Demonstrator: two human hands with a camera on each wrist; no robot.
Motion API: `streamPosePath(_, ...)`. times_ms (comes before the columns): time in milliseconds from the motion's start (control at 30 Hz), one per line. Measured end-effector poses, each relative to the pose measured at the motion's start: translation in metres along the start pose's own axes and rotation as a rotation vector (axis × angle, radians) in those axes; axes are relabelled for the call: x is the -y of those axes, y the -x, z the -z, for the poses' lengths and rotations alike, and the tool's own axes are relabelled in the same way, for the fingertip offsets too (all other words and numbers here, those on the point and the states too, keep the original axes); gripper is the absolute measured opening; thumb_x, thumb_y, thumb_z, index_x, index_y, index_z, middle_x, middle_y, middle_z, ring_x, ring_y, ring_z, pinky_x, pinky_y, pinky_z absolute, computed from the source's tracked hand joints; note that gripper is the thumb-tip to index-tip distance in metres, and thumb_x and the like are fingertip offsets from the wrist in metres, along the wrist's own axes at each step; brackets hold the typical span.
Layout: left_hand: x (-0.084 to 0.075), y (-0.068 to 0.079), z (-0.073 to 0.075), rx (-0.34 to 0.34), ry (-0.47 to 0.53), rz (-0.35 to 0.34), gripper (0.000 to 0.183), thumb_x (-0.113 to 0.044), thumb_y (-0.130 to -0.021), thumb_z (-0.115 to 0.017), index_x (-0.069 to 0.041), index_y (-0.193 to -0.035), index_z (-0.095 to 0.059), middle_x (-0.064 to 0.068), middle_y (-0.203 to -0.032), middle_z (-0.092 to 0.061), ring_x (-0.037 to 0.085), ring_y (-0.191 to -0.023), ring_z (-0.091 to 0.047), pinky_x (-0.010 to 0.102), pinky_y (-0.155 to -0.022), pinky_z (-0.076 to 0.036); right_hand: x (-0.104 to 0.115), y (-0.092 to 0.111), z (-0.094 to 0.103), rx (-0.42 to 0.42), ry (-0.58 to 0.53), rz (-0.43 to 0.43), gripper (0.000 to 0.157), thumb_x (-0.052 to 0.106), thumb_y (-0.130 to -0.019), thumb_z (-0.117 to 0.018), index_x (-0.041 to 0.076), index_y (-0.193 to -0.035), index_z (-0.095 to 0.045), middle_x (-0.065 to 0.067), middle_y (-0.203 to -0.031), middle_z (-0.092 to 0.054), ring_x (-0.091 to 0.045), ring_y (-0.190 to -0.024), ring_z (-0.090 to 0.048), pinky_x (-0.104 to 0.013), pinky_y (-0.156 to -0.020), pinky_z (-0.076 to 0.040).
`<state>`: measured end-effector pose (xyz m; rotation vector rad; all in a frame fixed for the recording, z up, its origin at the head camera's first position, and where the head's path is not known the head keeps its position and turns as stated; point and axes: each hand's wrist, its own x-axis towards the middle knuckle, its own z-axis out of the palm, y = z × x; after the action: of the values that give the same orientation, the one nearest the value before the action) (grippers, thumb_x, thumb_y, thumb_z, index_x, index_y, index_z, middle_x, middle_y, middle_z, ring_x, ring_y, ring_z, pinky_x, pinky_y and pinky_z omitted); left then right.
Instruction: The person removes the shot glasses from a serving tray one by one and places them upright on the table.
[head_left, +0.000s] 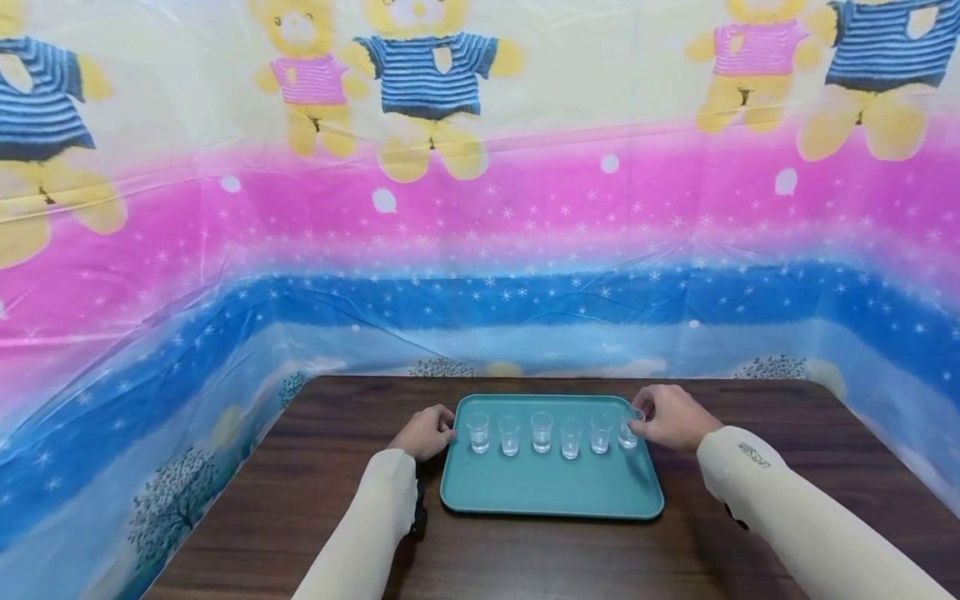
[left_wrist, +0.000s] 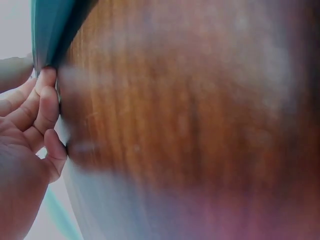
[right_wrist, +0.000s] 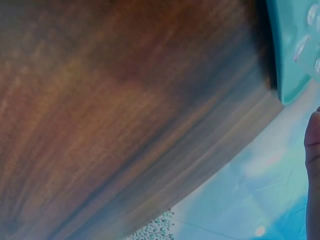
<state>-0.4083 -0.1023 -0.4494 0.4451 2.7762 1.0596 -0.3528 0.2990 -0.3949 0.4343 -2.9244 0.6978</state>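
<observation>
A green tray [head_left: 540,492] lies on the table with several small clear cups standing in a row across its back half. My left hand [head_left: 426,433] is at the tray's left edge. In the left wrist view, the thumb and curled fingers [left_wrist: 47,107] of that hand hold the tray's rim [left_wrist: 46,35]. With thumb and fingers, my right hand [head_left: 675,417] pinches the rightmost cup [head_left: 628,435] near its rim, over the tray's right side. Only part of the right hand [right_wrist: 314,150] shows in the right wrist view, beyond the tray corner.
The other cups, such as the leftmost one [head_left: 478,437] and a middle one [head_left: 542,433], stand close together. Dark wood-grain table [head_left: 352,417] surrounds the tray. A printed cloth [head_left: 450,300] with bears and snowflakes hangs behind the table and along its sides.
</observation>
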Motion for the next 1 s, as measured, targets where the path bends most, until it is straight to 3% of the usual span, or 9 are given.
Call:
streamPosePath(167,0.002,0.001,0.003,0.018,-0.018,0.011,0.028,-0.011,-0.094,-0.058,0.0,-0.119,-0.053,0.005,-0.08,-0.055,0.018,-0.068,-0.052,0.033,-0.062,-0.043,-0.002,-0.012,0.008,-0.044,-0.001,0.005,0.027,0.017,-0.086,-0.068,-0.003,-0.103,-0.062,-0.006,-0.086,-0.059,-0.019,-0.076,-0.057,-0.039,-0.066,-0.049)
streamPosePath(533,0.0,0.004,0.0,0.048,0.012,0.02,0.028,-0.01,-0.095,-0.057,-0.001,-0.121,-0.051,0.006,-0.082,-0.055,0.019,-0.068,-0.052,0.033,-0.06,-0.043,-0.024,-0.03,0.02,-0.09,0.016,-0.071,0.035,0.013,-0.089,-0.062,-0.014,-0.111,-0.058,-0.018,-0.091,-0.06,-0.025,-0.077,-0.058,-0.042,-0.065,-0.048)
streamPosePath(1000,-0.002,0.004,0.006,0.029,0.014,0.003,0.029,-0.01,-0.095,-0.058,0.001,-0.121,-0.052,0.005,-0.082,-0.056,0.018,-0.069,-0.053,0.034,-0.062,-0.043,-0.05,-0.034,-0.001,-0.111,0.055,-0.098,0.037,0.013,-0.09,-0.063,-0.014,-0.115,-0.058,-0.023,-0.097,-0.06,-0.033,-0.084,-0.059,-0.047,-0.068,-0.048)
